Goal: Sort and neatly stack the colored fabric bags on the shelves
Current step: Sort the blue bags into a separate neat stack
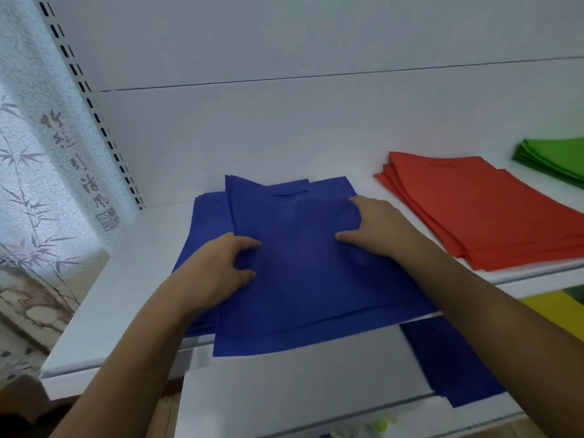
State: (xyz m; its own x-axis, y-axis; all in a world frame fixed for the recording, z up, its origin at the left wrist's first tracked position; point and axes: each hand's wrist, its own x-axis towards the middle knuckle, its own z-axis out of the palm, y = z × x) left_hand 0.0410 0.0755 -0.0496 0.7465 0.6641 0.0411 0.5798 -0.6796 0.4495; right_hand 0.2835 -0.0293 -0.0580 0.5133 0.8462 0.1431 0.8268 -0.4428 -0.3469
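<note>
Both hands are working the blue bag stack [300, 263] on the white shelf [120, 279]. Left hand [218, 270] is gripping the stack's left edge, fingers curled onto the top bag. Right hand [376, 229] is pressing on top, fingers bent, thumb spread. Orange stack [474, 210] is lying right of the right hand, green stack [556, 159] beyond it. Another blue bag [452, 358] is sitting on the lower shelf under the right forearm.
</note>
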